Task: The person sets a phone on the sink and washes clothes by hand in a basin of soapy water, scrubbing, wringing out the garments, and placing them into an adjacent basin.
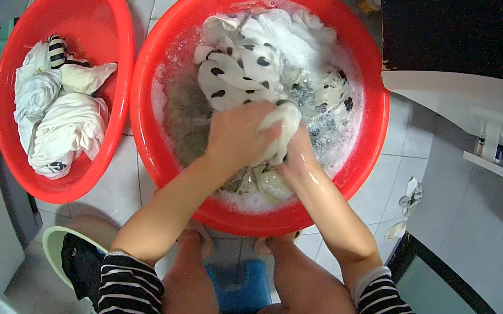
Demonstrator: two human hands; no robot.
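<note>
A large red basin (pixel 145 118) of sudsy water stands in front of me, with wet laundry in it. My left hand (pixel 240 135) is closed around a bunched part of a white garment with black spots (pixel 232 80), above the water. Close beside it, my right hand (pixel 297 149) grips the same wad from the right; the cloth and the left hand hide most of its fingers. The rest of the spotted garment trails away toward the far side of the basin. Plain white cloth (pixel 297 33) floats among suds at the far right, and more spotted cloth (pixel 337 89) lies partly under water.
A second red basin (pixel 6 125) at the left holds white clothes (pixel 70 127) and a black-striped piece. Near my left elbow is a pale green bucket (pixel 52 240) with dark cloth (pixel 79 262). A blue stool (pixel 241 285) is beneath me. White-and-black furniture (pixel 460 92) stands at the right.
</note>
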